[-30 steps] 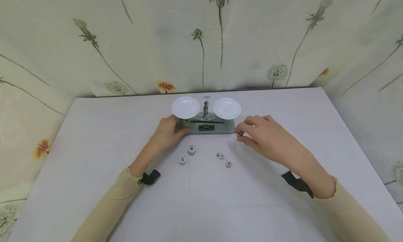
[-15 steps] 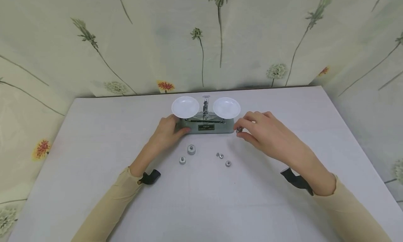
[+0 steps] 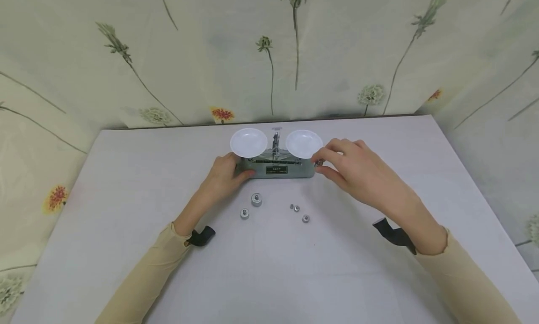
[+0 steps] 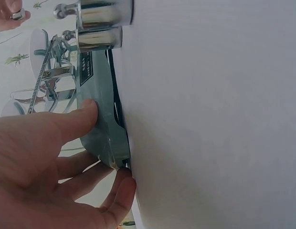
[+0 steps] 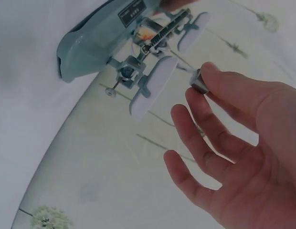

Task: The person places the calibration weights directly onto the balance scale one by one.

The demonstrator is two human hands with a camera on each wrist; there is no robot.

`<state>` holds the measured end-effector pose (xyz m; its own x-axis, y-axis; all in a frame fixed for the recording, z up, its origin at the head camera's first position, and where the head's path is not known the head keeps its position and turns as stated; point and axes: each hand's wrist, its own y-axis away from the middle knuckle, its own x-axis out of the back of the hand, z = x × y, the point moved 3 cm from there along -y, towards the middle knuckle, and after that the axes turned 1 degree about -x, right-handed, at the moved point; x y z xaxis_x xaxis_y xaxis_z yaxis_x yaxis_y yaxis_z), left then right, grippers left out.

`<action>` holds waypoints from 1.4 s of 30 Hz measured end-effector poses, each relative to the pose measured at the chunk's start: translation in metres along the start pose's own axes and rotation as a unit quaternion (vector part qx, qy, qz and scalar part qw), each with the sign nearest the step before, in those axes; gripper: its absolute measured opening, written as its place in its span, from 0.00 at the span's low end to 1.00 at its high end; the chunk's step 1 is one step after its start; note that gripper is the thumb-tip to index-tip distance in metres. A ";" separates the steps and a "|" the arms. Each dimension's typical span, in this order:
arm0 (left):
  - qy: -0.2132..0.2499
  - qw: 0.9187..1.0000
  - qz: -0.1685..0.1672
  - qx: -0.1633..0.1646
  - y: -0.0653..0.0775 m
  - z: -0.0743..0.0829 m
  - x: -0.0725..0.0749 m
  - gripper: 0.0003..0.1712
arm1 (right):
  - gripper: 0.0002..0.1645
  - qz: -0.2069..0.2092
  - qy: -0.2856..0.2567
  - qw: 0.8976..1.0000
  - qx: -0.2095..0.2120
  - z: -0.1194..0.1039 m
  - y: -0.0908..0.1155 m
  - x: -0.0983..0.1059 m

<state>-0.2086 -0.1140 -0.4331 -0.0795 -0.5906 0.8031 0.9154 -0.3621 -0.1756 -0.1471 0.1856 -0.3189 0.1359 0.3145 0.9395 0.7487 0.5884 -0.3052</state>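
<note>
A green balance scale (image 3: 290,171) with two white pans stands toward the back of the table. My left hand (image 3: 221,176) grips the left end of its base; in the left wrist view the thumb (image 4: 86,114) lies on the base's front and the other fingers curl round its end. With thumb and fingertips, my right hand (image 3: 358,174) pinches a small metal weight (image 5: 199,82). In the head view this hand is beside the scale's right pan (image 3: 304,144), fingertips right at the pan's edge. The left pan (image 3: 248,143) holds nothing.
Two larger metal weights, one big (image 3: 256,200) and one medium (image 3: 244,214), stand in front of the scale on the left. Three smaller ones, including a weight (image 3: 306,218) nearest me, stand to the right. A flowered cloth (image 3: 189,57) hangs behind the table (image 3: 269,277).
My right hand has risen with the weight, from beside the base's right corner up to the right pan's edge. The left hand stays on the base.
</note>
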 end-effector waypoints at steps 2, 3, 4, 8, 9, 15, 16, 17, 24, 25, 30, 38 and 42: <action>0.002 1.000 -0.005 0.005 0.001 0.003 0.003 0.22 | 0.14 0.005 -0.005 1.000 -0.005 0.003 -0.003 0.000; 0.000 1.000 -0.006 0.007 0.001 0.003 0.003 0.22 | 0.14 0.007 -0.008 1.000 -0.007 0.004 -0.004 -0.001; -0.004 1.000 -0.005 0.009 0.000 0.003 0.003 0.22 | 0.14 0.009 -0.011 1.000 -0.009 0.005 -0.005 -0.001; -0.011 1.000 -0.016 0.020 0.000 0.007 0.005 0.21 | 0.13 0.017 -0.018 1.000 -0.014 0.008 -0.010 -0.002; -0.011 1.000 -0.017 0.021 0.000 0.007 0.004 0.21 | 0.13 0.019 -0.018 1.000 -0.016 0.009 -0.011 -0.002; -0.009 1.000 -0.010 0.015 0.001 0.005 0.003 0.24 | 0.13 0.013 -0.014 0.999 -0.033 0.013 -0.017 -0.005; -0.009 1.000 -0.008 0.015 0.001 0.004 0.003 0.23 | 0.13 0.010 -0.014 0.999 -0.035 0.013 -0.018 -0.005; -0.011 1.000 -0.007 0.016 0.001 0.004 0.003 0.23 | 0.13 0.008 -0.012 0.999 -0.037 0.013 -0.018 -0.006; -0.006 0.999 -0.026 0.032 0.001 0.007 0.005 0.26 | 0.13 0.011 -0.012 0.999 -0.039 0.013 -0.024 -0.013; -0.007 0.999 -0.027 0.033 0.000 0.008 0.005 0.27 | 0.13 0.012 -0.013 0.999 -0.040 0.013 -0.025 -0.014; -0.010 0.999 -0.026 0.032 0.000 0.009 0.005 0.29 | 0.13 0.007 -0.011 0.999 -0.044 0.015 -0.028 -0.021; -0.012 0.999 -0.025 0.037 0.000 0.007 0.002 0.28 | 0.14 0.020 0.000 0.999 -0.034 0.017 -0.031 -0.027; -0.005 1.000 -0.015 0.024 -0.001 0.001 -0.001 0.27 | 0.13 0.018 0.001 0.999 -0.032 0.018 -0.032 -0.029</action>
<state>-0.2090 -0.1126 -0.4330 -0.1032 -0.5735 0.8127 0.9308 -0.3437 -0.1243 -0.1871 0.1710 -0.3393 0.1646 0.3336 0.9282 0.7832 0.5278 -0.3286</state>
